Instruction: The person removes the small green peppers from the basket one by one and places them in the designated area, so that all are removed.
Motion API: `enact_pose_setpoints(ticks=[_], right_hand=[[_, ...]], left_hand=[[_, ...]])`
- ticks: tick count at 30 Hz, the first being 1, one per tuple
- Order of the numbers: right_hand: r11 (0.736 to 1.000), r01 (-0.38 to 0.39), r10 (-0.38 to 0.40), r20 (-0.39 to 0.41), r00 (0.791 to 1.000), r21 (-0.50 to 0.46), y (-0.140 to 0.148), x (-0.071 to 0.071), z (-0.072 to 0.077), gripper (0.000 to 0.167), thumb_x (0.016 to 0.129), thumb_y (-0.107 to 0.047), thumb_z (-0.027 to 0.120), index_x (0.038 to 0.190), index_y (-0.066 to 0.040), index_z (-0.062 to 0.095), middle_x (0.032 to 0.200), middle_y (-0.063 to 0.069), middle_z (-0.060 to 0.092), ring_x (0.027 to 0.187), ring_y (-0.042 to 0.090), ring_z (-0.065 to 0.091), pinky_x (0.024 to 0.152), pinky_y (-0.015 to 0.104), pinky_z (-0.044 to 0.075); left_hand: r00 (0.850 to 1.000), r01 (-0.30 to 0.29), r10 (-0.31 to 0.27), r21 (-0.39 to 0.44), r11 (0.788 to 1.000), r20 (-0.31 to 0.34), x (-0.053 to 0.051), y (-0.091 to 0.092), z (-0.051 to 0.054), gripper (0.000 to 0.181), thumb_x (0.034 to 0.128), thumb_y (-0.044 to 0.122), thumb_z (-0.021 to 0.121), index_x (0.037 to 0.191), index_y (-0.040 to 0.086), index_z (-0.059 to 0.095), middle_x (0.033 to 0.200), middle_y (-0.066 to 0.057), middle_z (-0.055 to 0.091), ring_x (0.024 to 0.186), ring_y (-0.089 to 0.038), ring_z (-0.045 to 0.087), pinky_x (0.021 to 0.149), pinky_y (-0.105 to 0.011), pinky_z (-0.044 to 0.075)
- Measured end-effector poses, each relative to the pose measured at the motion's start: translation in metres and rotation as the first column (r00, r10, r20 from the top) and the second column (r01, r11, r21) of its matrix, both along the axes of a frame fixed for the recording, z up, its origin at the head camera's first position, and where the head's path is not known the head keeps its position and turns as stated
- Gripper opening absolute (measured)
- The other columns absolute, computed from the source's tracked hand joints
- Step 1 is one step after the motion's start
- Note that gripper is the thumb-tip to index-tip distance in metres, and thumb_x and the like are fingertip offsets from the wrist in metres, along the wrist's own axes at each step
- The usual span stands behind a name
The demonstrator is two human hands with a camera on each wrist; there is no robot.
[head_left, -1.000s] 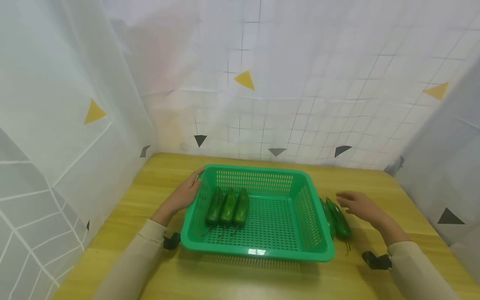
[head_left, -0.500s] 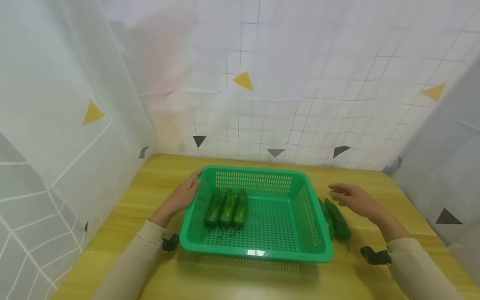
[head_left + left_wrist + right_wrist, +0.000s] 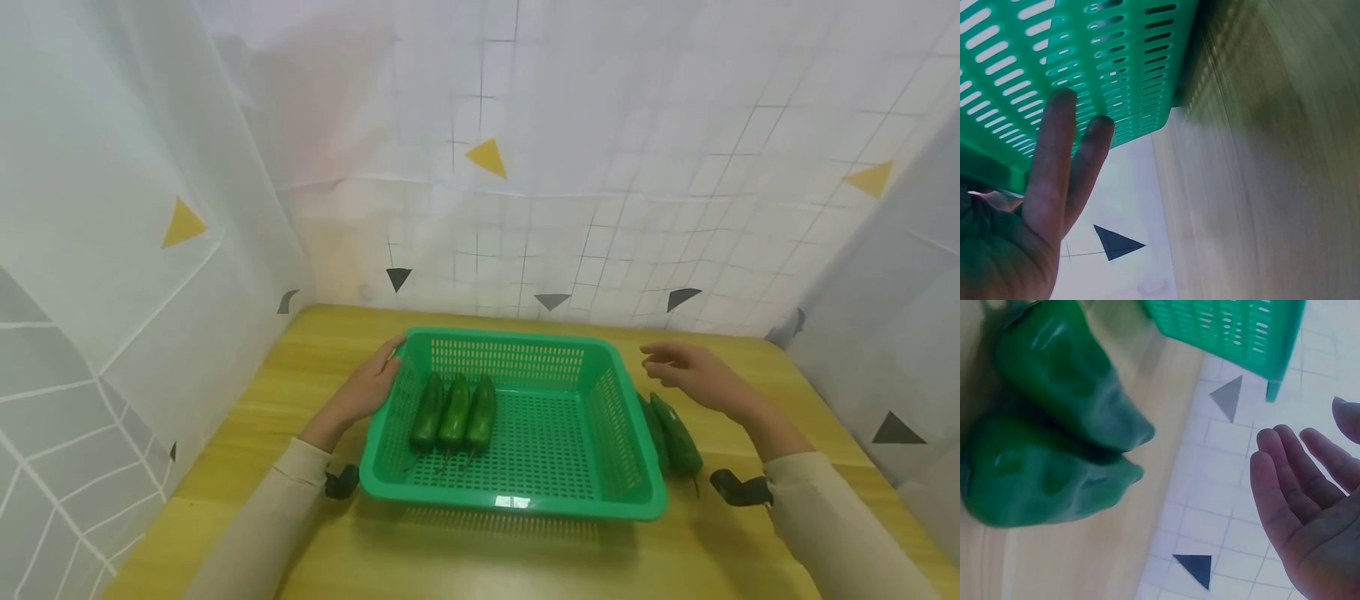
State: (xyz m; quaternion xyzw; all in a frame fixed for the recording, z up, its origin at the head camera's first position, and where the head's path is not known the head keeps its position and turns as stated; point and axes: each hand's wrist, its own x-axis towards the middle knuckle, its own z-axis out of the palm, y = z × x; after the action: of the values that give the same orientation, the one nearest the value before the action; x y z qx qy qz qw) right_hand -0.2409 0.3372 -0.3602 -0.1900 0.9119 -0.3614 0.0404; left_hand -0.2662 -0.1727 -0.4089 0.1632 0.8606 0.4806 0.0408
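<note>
A green plastic basket (image 3: pixel 517 506) stands on the wooden table with three green peppers (image 3: pixel 453 417) lying side by side in its left part. My left hand (image 3: pixel 367 387) grips the left rim; in the left wrist view, fingers (image 3: pixel 1054 162) lie along the outer slotted wall, and the thumb is mostly hidden there. Two more green peppers (image 3: pixel 677 437) rest on the table just outside the right wall. Above and behind them hovers my right hand (image 3: pixel 697 375), fingers loosely bent, holding nothing. The right wrist view shows that hand (image 3: pixel 1310 500) apart from both loose peppers (image 3: pixel 1047 475).
The wooden table (image 3: pixel 480 558) reaches back to a white sheet (image 3: pixel 585 167) with a grid pattern and triangles. Similar sheets hang at the left and right sides. A dark camera mount (image 3: pixel 741 487) sits at the right wrist, another mount (image 3: pixel 342 482) at the left.
My right hand has risen and shifted left, away from the loose peppers toward the basket's far right corner. The left hand, basket and peppers stay in place.
</note>
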Motion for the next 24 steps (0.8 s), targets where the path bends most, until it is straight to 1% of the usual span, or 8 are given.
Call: enact_pose_setpoints(ticks=[3,7,11,14,16,20,24], right_hand=[[1.0,-0.003,0.003,-0.005,1.0,0.01,-0.003,0.0,0.005,0.049,0.107,-0.025,0.054,0.147,0.004,0.047,0.131,0.027,0.061,0.109,0.041,0.065,0.091,0.056,0.053],[1.0,-0.016,0.016,-0.006,1.0,-0.006,-0.008,0.0,0.01,0.048,0.108,-0.024,0.054,0.147,0.003,0.047,0.132,0.026,0.06,0.112,0.04,0.064,0.092,0.056,0.053],[0.999,-0.031,0.03,-0.007,1.0,-0.034,-0.012,-0.002,0.015,0.048,0.108,-0.023,0.053,0.147,0.004,0.047,0.133,0.026,0.06,0.116,0.043,0.062,0.094,0.054,0.052],[0.999,-0.029,0.029,-0.006,1.0,-0.037,-0.015,-0.001,0.018,0.047,0.108,-0.023,0.053,0.147,0.003,0.048,0.133,0.025,0.06,0.116,0.043,0.062,0.094,0.053,0.052],[0.999,-0.025,0.025,-0.002,1.0,-0.034,-0.018,-0.002,0.02,0.047,0.108,-0.024,0.054,0.146,0.002,0.049,0.133,0.025,0.06,0.116,0.043,0.062,0.094,0.054,0.052],[0.998,-0.051,0.05,-0.027,0.998,-0.032,-0.026,-0.007,0.024,0.045,0.108,-0.021,0.054,0.144,0.005,0.051,0.132,0.026,0.06,0.114,0.042,0.063,0.093,0.053,0.053],[0.997,-0.072,0.07,-0.062,0.996,-0.031,-0.035,-0.011,0.03,0.041,0.107,-0.017,0.055,0.141,0.006,0.054,0.132,0.025,0.061,0.109,0.039,0.065,0.092,0.054,0.053]], left_hand=[[1.0,0.004,-0.004,0.009,1.0,0.001,-0.001,0.001,0.001,0.052,0.1129,0.023,0.028,0.162,0.008,0.02,0.161,-0.023,0.03,0.145,-0.043,0.03,0.115,-0.061,0.026],[1.0,0.013,-0.013,0.015,1.0,0.002,-0.002,0.002,0.001,0.052,0.1129,0.023,0.028,0.162,0.008,0.02,0.16,-0.023,0.03,0.144,-0.042,0.032,0.114,-0.061,0.028],[1.0,0.012,-0.012,0.014,1.0,0.003,-0.002,0.003,0.001,0.052,0.1129,0.022,0.027,0.162,0.008,0.02,0.162,-0.022,0.028,0.146,-0.042,0.028,0.116,-0.061,0.025],[1.0,0.004,-0.004,0.005,1.0,0.004,-0.001,0.004,0.001,0.052,0.1129,0.023,0.027,0.162,0.008,0.02,0.163,-0.021,0.025,0.148,-0.042,0.024,0.117,-0.06,0.022],[1.0,0.004,-0.004,0.002,1.0,0.006,0.0,0.003,0.001,0.052,0.113,0.023,0.027,0.162,0.008,0.02,0.163,-0.021,0.024,0.149,-0.042,0.023,0.117,-0.06,0.022],[1.0,0.003,-0.003,0.006,1.0,0.011,0.0,0.001,-0.001,0.052,0.113,0.024,0.027,0.162,0.008,0.019,0.164,-0.021,0.022,0.15,-0.042,0.02,0.118,-0.06,0.019],[1.0,0.004,-0.005,0.018,1.0,0.013,0.001,0.0,-0.002,0.053,0.113,0.024,0.027,0.162,0.008,0.019,0.164,-0.022,0.023,0.149,-0.042,0.021,0.118,-0.061,0.02]])
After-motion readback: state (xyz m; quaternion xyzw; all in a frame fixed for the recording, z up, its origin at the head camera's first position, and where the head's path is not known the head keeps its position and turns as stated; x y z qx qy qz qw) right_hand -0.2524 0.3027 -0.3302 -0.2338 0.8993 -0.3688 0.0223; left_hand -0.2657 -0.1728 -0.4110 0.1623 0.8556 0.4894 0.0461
